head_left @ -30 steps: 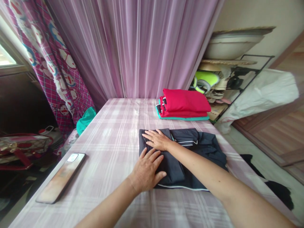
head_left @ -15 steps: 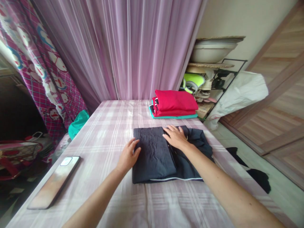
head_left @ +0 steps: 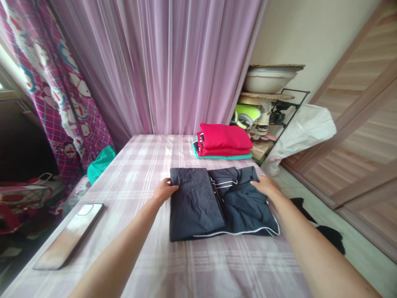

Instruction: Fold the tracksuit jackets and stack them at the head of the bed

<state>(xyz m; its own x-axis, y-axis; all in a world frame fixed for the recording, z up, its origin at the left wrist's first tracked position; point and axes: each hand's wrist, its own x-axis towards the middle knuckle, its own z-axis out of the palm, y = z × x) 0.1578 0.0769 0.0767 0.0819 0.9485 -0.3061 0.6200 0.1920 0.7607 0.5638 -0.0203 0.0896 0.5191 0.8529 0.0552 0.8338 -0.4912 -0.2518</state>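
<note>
A dark garment [head_left: 195, 203] with white piping lies partly folded on the table. Its left part is doubled over into a flat, creased panel, while the right part spreads out rumpled, with white stripes showing at the upper middle. My left hand [head_left: 164, 189] holds the left edge of that panel, thumb on top and the other fingers mostly hidden at the side. At the opposite side, my right hand [head_left: 266, 186] pinches the garment's upper right edge between thumb and fingers.
Folded red and teal clothes [head_left: 226, 140] are stacked near the table's far edge. A phone [head_left: 70, 236] lies at the left on the checked tablecloth [head_left: 142, 165]. Beyond the right edge stands a rack [head_left: 294, 108] with basins and shoes; purple curtains [head_left: 180, 66] hang behind.
My right hand has moved right, from the fold in the middle to the garment's right edge, and the right part is spread wider. My left hand has closed on the left edge.
</note>
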